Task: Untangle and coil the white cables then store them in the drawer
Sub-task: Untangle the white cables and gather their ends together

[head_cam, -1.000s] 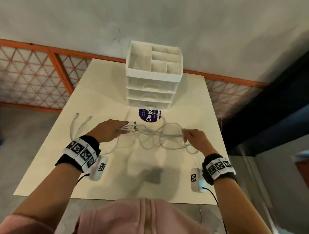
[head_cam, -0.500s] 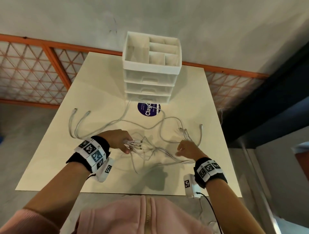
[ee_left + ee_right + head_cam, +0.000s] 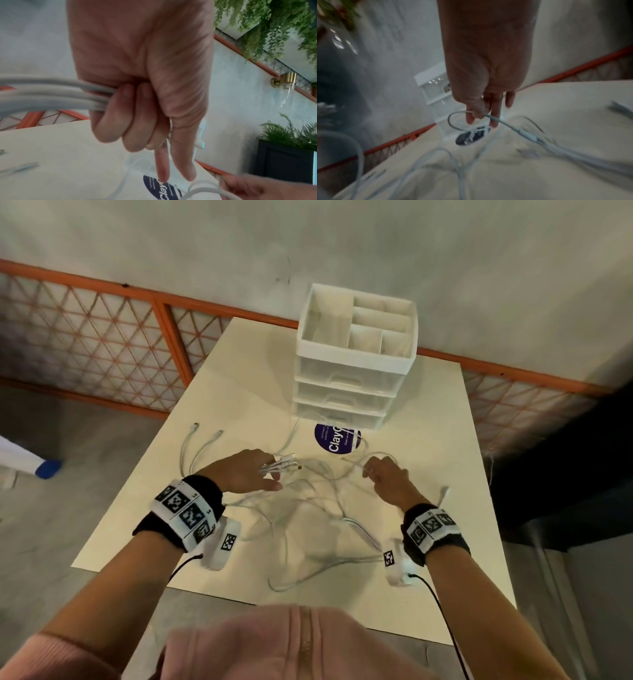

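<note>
A tangle of white cables hangs and lies over the middle of the cream table. My left hand grips a bundle of cable ends, whose connectors stick out to the right; in the left wrist view the curled fingers clamp several strands. My right hand pinches one cable loop between thumb and fingers. The white drawer unit stands behind the hands with its drawers closed.
Two loose cable ends lie on the table to the left. A round blue sticker sits before the drawers. One connector lies near the right wrist. An orange lattice railing runs behind the table, and a wall.
Both hands have lifted and moved away from me toward the drawers, drawing the tangle up. The right hand now pinches a loop higher up; the camera has shifted left.
</note>
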